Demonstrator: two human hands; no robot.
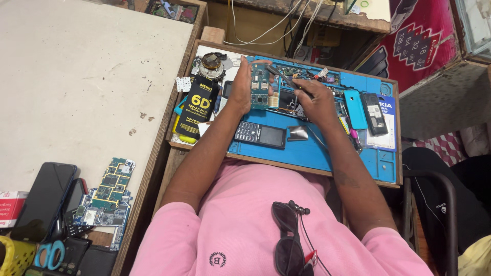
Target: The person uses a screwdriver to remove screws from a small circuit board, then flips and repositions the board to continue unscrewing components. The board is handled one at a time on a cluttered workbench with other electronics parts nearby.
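Note:
My left hand holds a small green circuit board upright over the blue work mat. My right hand grips a thin dark tool, its tip against the board's upper right edge. Below the hands a black keypad phone lies flat on the mat, with a small shiny metal piece beside it. My pink shirt fills the lower middle, with dark sunglasses hanging at the collar.
A black flat package lies at the mat's left. A blue phone back and a black phone lie at its right. On the pale table at left rest a green board, dark phones and blue-handled scissors. A red box stands at the upper right.

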